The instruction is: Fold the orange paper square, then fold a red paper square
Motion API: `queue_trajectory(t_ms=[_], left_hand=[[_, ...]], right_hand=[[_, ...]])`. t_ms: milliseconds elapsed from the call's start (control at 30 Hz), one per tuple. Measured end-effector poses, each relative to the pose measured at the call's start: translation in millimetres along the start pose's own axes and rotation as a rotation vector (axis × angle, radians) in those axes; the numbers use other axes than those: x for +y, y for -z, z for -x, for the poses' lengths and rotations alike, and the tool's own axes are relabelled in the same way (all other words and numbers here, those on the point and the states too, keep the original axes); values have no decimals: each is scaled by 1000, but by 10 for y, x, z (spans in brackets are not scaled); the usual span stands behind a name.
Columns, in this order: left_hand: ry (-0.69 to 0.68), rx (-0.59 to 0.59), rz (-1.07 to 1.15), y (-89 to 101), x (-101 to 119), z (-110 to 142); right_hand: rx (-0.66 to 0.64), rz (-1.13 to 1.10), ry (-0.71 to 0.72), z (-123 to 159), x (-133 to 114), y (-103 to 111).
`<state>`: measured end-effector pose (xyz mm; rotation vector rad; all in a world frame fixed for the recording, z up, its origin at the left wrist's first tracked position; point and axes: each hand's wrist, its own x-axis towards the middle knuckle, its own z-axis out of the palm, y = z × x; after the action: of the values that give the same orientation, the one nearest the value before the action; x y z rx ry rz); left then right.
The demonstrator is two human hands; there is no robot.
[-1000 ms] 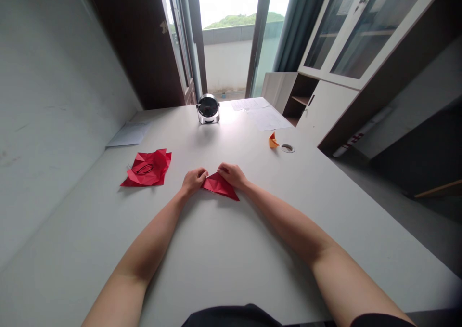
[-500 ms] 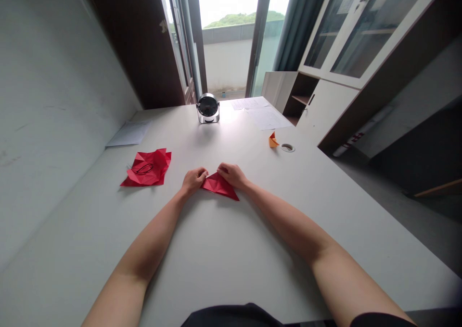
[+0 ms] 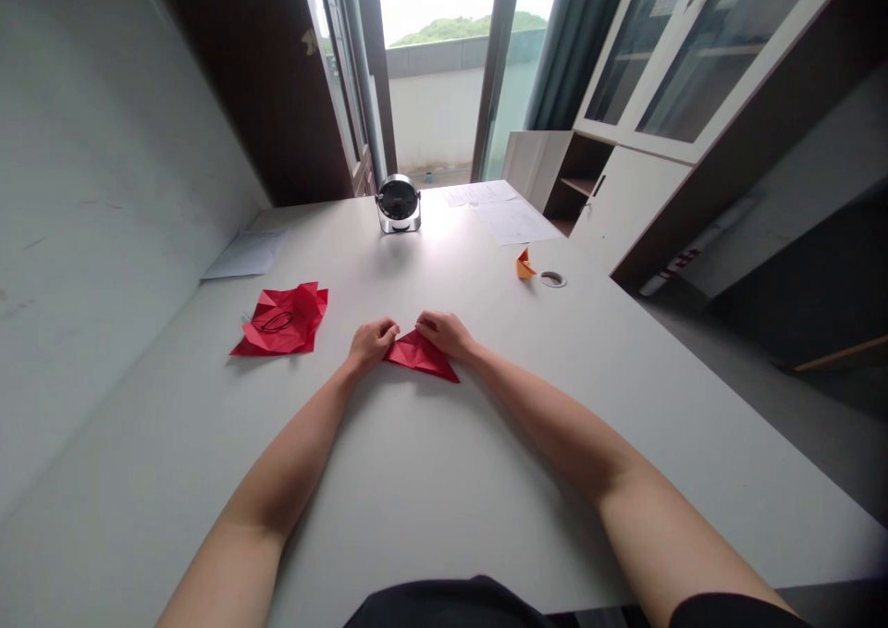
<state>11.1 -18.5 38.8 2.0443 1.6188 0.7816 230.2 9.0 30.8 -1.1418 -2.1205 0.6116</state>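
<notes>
A folded piece of red paper (image 3: 423, 357) with visible creases lies on the white table between my hands, one pointed corner toward the lower right. My left hand (image 3: 375, 341) pinches its left end with curled fingers. On its upper edge my right hand (image 3: 445, 332) is closed, thumb and fingers gripping the paper. The fingertips partly hide the edges they hold. To the left rests a pile of creased red paper sheets (image 3: 298, 309) with a thin dark loop (image 3: 277, 321) on top.
A small orange folded-paper piece (image 3: 524, 264) stands beside a round cable hole (image 3: 553, 279) at the right. Farther back are a round black device on a metal stand (image 3: 398, 201) and printed sheets (image 3: 517, 221). White papers (image 3: 244, 254) lie by the left wall.
The view has shifted very slightly. Both hands keep their hold on the folded red paper, with no clear movement.
</notes>
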Motion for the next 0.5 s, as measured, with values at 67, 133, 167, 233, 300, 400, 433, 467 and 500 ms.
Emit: queue_trajectory(t_ms=[67,133,167,233,300,400,433,467,500], left_hand=[[4,1,-1,1,4,1],[16,-3,1,0,6,3],[21,-7,7,-2,6,5],[23,-16,21,-5,2,9],[22,-20,31,-9,-3,11],[26,-20,36,-9,-6,13],[27,-20,36,-8,-5,14],[27,-18,36,-7,-2,15],[27,-16,36,-5,1,15]], right_hand=[[-10,10,0,-5,9,-10],[-19,17,-2,-9,14,-21],[-21,19,0,-10,17,-26],[-27,23,8,-9,22,-36],[-29,30,14,-8,31,-45],[-29,35,24,-6,47,-54],[-28,34,27,-6,50,-55],[-27,32,29,-5,52,-56],[-27,31,30,-5,53,-55]])
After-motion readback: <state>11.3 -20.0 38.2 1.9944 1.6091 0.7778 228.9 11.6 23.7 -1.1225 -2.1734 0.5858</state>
